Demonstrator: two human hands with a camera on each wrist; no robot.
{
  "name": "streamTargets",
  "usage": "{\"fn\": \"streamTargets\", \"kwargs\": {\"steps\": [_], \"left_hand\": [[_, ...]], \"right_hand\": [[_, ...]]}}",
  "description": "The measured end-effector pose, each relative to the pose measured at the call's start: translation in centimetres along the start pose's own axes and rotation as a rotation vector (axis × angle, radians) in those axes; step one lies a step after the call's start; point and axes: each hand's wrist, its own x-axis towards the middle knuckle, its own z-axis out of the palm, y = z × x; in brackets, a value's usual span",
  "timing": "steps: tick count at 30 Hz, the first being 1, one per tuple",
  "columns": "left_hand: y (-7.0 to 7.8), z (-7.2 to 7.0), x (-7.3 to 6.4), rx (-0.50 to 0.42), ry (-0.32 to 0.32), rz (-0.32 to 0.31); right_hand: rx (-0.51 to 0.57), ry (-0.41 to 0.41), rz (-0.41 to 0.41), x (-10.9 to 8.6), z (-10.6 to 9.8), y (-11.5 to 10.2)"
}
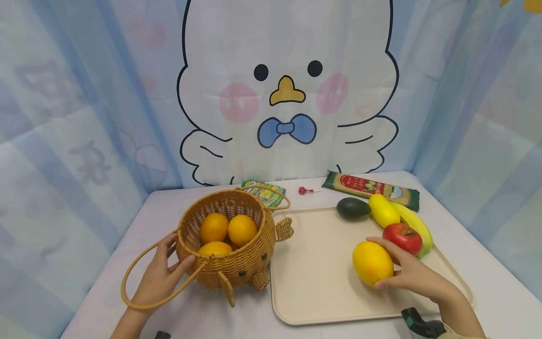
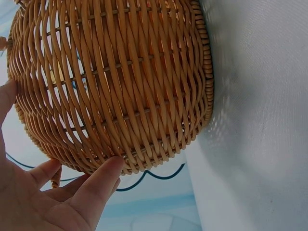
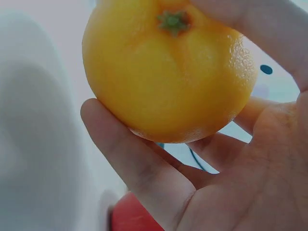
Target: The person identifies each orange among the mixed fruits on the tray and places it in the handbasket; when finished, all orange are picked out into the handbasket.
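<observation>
My right hand (image 1: 408,273) grips an orange (image 1: 372,263) above the right part of the beige tray (image 1: 313,268). Thumb and fingers wrap its sides, and its green stem end shows in the right wrist view. At the left stands a round wicker basket (image 1: 250,252) with an animal face, holding several oranges (image 1: 242,230). My left hand (image 1: 158,278) rests against the basket's left side, its fairly straight fingers touching the woven wall (image 2: 120,91) in the left wrist view. One basket handle (image 1: 144,308) hangs out over that hand's wrist.
Along the tray's right back edge lie an avocado (image 1: 353,208), a yellow oval fruit (image 1: 384,212), a banana (image 1: 417,226) and a red apple (image 1: 402,238). Behind them are a long green packet (image 1: 374,187), a red lollipop (image 1: 302,190) and a green-yellow packet (image 1: 266,192). Curtains enclose the table.
</observation>
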Motion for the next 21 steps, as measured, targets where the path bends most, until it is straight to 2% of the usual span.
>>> {"fn": "streamTargets", "kwargs": {"steps": [5, 8, 21], "left_hand": [[0.0, 0.0, 0.1, 0.009, -0.002, -0.007], [0.0, 0.0, 0.0, 0.014, 0.0, -0.008], [-0.2, 0.2, 0.1, 0.006, 0.013, 0.01]], "right_hand": [[-0.052, 0.021, -0.053, 0.6, -0.5, -1.0], [-0.038, 0.019, -0.085, 1.0, -0.7, -1.6], [-0.019, 0.051, -0.128, 2.8, -0.5, -4.3]]}}
